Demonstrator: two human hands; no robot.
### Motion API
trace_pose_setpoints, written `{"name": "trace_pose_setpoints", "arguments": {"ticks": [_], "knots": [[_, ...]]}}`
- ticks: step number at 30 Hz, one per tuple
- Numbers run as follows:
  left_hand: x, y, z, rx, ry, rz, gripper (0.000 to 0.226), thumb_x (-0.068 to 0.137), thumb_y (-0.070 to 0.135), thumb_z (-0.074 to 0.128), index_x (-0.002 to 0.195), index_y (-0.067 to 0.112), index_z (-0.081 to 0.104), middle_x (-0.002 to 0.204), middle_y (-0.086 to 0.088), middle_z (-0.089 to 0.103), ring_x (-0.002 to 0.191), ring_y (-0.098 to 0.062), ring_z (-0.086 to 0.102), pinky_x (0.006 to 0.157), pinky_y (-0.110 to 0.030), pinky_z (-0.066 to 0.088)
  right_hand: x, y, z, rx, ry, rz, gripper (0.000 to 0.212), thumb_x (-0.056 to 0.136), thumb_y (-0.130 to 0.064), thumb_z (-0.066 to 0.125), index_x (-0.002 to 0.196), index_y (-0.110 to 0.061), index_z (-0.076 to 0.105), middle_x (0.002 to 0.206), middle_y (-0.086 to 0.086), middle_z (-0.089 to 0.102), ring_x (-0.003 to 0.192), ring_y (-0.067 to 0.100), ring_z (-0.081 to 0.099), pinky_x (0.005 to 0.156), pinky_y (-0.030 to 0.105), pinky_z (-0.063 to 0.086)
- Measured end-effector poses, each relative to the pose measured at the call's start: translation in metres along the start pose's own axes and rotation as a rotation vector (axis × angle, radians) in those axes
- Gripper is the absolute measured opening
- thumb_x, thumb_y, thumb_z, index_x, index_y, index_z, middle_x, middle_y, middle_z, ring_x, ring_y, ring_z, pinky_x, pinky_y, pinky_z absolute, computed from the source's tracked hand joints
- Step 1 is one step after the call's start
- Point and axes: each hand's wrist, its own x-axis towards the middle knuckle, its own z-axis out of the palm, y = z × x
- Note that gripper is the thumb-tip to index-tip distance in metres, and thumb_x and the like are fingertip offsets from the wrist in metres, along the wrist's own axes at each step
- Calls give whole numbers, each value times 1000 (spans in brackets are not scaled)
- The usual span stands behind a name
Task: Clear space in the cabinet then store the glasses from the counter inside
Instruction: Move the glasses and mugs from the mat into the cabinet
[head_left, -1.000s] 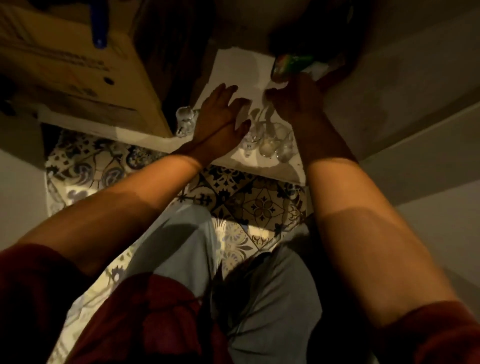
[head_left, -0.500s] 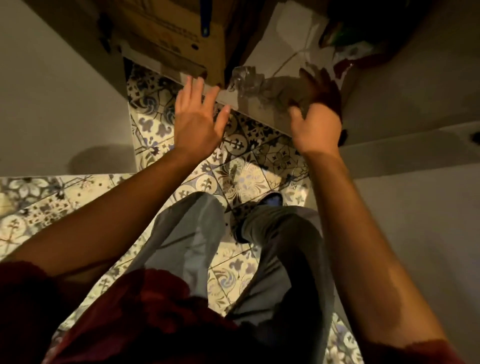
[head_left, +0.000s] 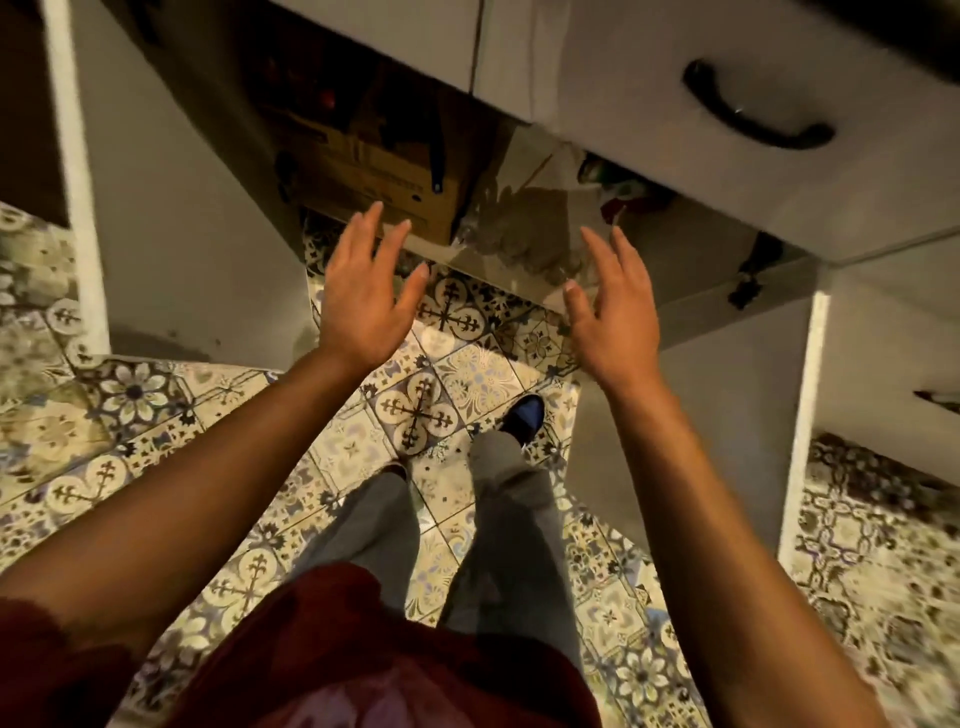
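Your left hand (head_left: 363, 301) is out in front of you, palm down, fingers straight and a little spread, holding nothing. Your right hand (head_left: 610, 312) is level with it and well apart, fingers loosely extended, thumb out, also holding nothing. Both hover over the patterned blue-and-cream floor tiles (head_left: 467, 374), just short of the open white lower cabinet (head_left: 530, 171). Past your left fingertips a brown cardboard box (head_left: 379, 176) sits inside the cabinet on its left side, a dark upright strip on its front face. To the right of the box lies the pale cabinet shelf floor (head_left: 540, 176); near its front edge, between your two hands and beyond them, is a blurred cluster of small clear glasses (head_left: 519, 244). The blur and shadow are heavy there, so the count and whether they touch cannot be made out. Further right in the cabinet, something green and red (head_left: 618, 189), unidentifiable. The white cabinet door (head_left: 208, 234) stands swung out at left. Above right, a white drawer front with a curved black handle (head_left: 753, 117). Below, grey trousers (head_left: 509, 519), a dark blue shoe (head_left: 522, 415) and a dark red top (head_left: 363, 649).
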Motion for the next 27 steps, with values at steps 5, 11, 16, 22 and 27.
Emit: {"name": "trace_pose_setpoints", "arguments": {"ticks": [5,11,16,22,27], "knots": [[-21,16,-73,-9,79,-15,60,102,54,38,155,27,34,169,-4,15,157,-27,8,123,-45,12,-40,-50,-54,-3,55,-79,60,102,-33,55,159,-28,35,170,5,21,157,25,18,126,46,23],[-30,46,-147,-92,186,-4,58,103,48,44,155,24,36,167,-6,19,155,-27,14,122,-45,16,-74,-88,-125,32,143,-161,57,105,-35,52,159,-29,34,169,1,23,157,20,18,126,43,22],[-16,84,-193,-85,286,12,58,103,41,50,154,17,38,166,-11,22,154,-31,17,124,-49,21,-72,-98,-178,87,194,-243,59,104,-41,52,159,-31,33,169,-3,22,156,17,18,125,42,24],[-7,117,-230,-15,382,15,57,103,39,52,153,15,40,166,-14,23,154,-33,17,124,-51,22,-50,-92,-235,218,192,-356,56,106,-38,50,159,-29,34,166,-3,32,154,13,26,123,40,29],[-2,139,-259,58,471,7,57,102,38,54,153,18,39,165,-14,24,153,-35,20,124,-51,22,-34,-103,-261,222,155,-452,58,105,-41,52,158,-30,33,163,-3,37,151,14,32,121,44,35]]}}
